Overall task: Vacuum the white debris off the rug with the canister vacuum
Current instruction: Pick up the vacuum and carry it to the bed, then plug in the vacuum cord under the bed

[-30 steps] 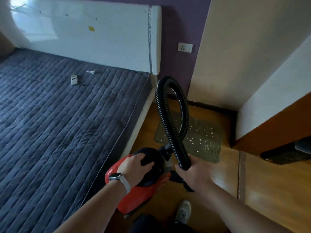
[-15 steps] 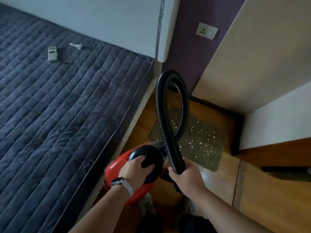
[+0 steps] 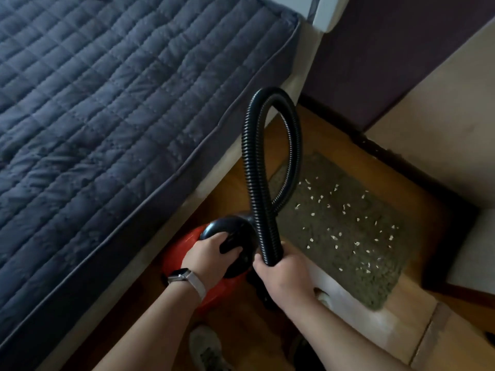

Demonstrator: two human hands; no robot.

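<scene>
1. Gripping the black domed top (image 3: 235, 227) of the red canister vacuum (image 3: 179, 253) with my left hand (image 3: 206, 258), I have my fingers curled into the dark recess of its handle.
2. My right hand (image 3: 284, 274) is clenched round the lower end of the black ribbed hose (image 3: 251, 162), just to the right of my left hand and close beside it.
3. From my right fist the hose rises, loops over well above both hands, and comes back down to the front of the vacuum, just beyond my left hand.
4. The vacuum sits under my left hand. I cannot tell whether it rests on the wooden floor (image 3: 233, 183) or hangs from my grip.
5. The rug (image 3: 380, 279) lies on the floor beyond and to the right of my right hand, apart from both hands.
6. White debris (image 3: 345, 207) is scattered in small flecks across most of the rug.
7. A watch (image 3: 178, 274) on a pale strap sits on my left wrist.
8. The dark quilted bed (image 3: 107, 103) runs along to the left of my left hand, and one grey shoe (image 3: 206, 349) shows below, between my forearms.
</scene>
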